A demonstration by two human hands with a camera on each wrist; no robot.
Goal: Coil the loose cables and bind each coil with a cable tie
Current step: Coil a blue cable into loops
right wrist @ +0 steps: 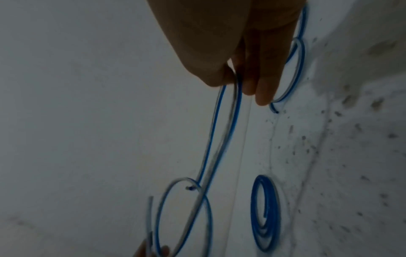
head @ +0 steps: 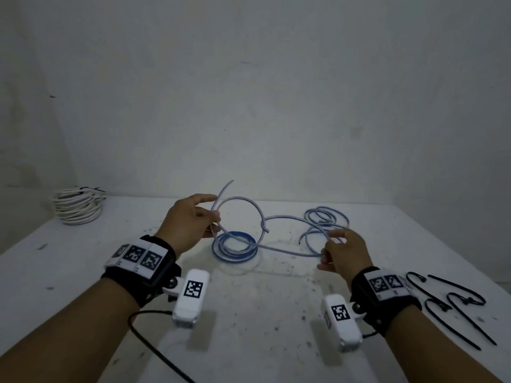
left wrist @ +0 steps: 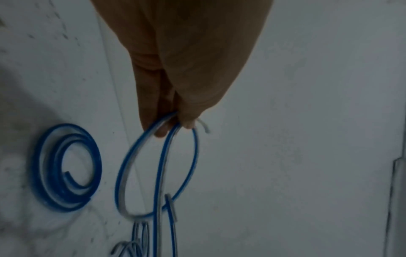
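The left hand (head: 188,222) is pinching a cable (head: 287,218) loop; the right hand (head: 345,254) is pinching its slack. The springy loop may be popping open if fingers loosen.

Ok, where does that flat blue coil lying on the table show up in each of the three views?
Head: the flat blue coil lies mid-frame on the table, just right of the left hand.
Left wrist: left edge, mid-height.
Right wrist: lower right of centre.
Shared landmark: the raised cable loop held by the left hand, beside the coil in all views.
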